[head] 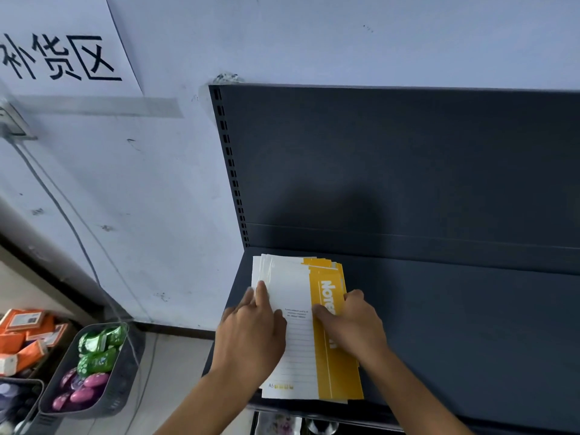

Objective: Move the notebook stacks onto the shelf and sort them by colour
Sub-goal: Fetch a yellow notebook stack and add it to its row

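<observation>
Wall sign (59,54) "补货区"; dark shelf (455,324) holds "A5" notebook stack (295,293).

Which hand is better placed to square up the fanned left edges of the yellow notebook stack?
Left, probably. The left hand has its fingers at the fanned white edges of the notebook stack. The right hand grips the opposite, yellow side, good for bracing.

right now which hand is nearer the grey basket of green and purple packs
Left. The left hand rests on the white side of the notebook stack, the side toward the grey basket; the right hand is on its yellow band, farther away.
</observation>
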A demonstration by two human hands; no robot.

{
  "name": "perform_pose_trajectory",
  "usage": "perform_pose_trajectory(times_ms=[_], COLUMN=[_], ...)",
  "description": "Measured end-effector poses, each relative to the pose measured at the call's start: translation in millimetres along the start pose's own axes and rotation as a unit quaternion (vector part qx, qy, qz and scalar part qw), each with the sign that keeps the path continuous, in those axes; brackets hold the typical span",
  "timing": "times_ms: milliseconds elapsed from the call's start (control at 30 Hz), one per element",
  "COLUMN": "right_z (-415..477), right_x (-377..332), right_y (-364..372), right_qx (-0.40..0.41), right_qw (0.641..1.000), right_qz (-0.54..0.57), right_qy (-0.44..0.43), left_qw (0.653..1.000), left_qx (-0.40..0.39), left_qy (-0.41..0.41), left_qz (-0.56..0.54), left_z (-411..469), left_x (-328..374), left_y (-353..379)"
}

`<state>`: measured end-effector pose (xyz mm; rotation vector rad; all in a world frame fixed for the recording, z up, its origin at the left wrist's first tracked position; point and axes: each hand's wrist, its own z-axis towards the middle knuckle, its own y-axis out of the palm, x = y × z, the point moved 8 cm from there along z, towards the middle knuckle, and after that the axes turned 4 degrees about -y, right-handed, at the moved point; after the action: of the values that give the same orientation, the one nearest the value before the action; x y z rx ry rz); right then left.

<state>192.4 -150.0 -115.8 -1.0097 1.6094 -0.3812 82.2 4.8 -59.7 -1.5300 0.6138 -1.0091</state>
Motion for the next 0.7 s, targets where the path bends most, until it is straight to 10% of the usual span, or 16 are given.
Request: perform_pose_trajectory(times_ms=[700], right_z=[-7.1], right_x=[19.0], right_y=[-7.9], right_qx=[-0.022], right_qw=[0.999], right_qz=[0.038], right_qy=[0.029], left_qw=[0.998], left_qx=[0.016], left_qy=[-0.05], left_qz=[-0.021], left_z=[-22.9], left_x=[18.1], left_y=[-5.3])
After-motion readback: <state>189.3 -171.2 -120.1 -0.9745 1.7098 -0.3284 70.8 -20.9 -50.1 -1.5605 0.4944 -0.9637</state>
